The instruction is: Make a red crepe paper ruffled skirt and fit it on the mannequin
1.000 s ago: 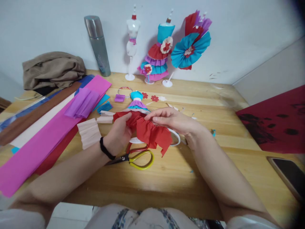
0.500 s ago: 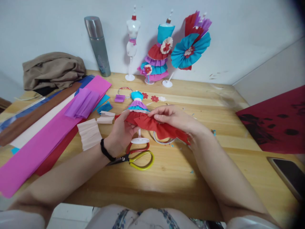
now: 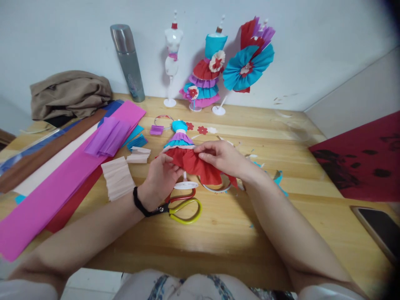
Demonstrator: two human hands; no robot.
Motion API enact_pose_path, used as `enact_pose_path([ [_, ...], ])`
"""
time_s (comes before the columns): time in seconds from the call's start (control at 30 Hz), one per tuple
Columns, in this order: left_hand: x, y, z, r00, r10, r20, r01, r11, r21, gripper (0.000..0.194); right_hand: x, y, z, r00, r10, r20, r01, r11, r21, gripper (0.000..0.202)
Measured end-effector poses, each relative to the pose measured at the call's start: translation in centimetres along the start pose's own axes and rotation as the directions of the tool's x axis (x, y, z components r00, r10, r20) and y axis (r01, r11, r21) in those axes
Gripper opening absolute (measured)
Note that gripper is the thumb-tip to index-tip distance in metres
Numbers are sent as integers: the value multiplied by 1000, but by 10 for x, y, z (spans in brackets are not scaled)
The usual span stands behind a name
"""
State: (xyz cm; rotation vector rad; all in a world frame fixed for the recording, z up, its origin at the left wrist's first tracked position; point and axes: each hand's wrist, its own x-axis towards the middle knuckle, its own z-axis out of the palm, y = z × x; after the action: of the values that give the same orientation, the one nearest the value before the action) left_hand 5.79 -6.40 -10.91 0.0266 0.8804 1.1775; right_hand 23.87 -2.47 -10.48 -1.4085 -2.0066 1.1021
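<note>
A gathered red crepe paper strip (image 3: 208, 169) lies across the lower skirt of a small dress form (image 3: 179, 126) dressed in blue and purple ruffles. At the strip's left end, my left hand (image 3: 161, 177) has its thumb and curled fingers on the paper. My right hand (image 3: 220, 157) pinches the strip's upper edge against a white band on the skirt. Below the paper, the form's white round base (image 3: 186, 185) shows. Scissors (image 3: 175, 210) with red and yellow handles lie just under my left hand. A tape roll (image 3: 215, 189) is partly covered by the red paper.
Folded crepe paper sheets (image 3: 78, 166) and cut pieces lie at left. At the back stand a bottle (image 3: 128, 62), a bare dress form (image 3: 172, 50) and two decorated forms (image 3: 204, 71) (image 3: 248, 68). Small paper flowers (image 3: 202, 130) lie mid-table; a phone (image 3: 376, 229) is at right.
The red strip's right end has come away from under my right wrist and hangs further left. The skirt has shifted slightly left, and my left fingers have loosened and lowered a little.
</note>
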Motion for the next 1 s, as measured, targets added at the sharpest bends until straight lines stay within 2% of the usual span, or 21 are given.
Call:
enact_pose_path([
  [0.2, 1, -5, -5, 997, -12, 75, 1, 989, 148, 21, -1, 0, -3, 999, 47, 21, -50, 980, 194, 17],
  [0.4, 4, -11, -13, 995, 78, 60, -88, 977, 194, 33, 1, 1, -7, 991, 122, 46, -130, 901, 414, 18],
  [0.57, 1, -14, -11, 978, 133, 158, -169, 955, 243, 30, 2, -4, -9, 967, 245, 64, -244, 831, 500, 9],
  [0.77, -2, -13, -8, 971, 163, 172, -200, 954, 223, 19, 2, -6, -9, 969, 242, 44, -234, 847, 477, 6],
  [1.0, 4, -14, -10, 973, 178, 147, -209, 951, 230, 22, 2, 2, -6, 991, 136, -8, -128, 951, 282, 12],
])
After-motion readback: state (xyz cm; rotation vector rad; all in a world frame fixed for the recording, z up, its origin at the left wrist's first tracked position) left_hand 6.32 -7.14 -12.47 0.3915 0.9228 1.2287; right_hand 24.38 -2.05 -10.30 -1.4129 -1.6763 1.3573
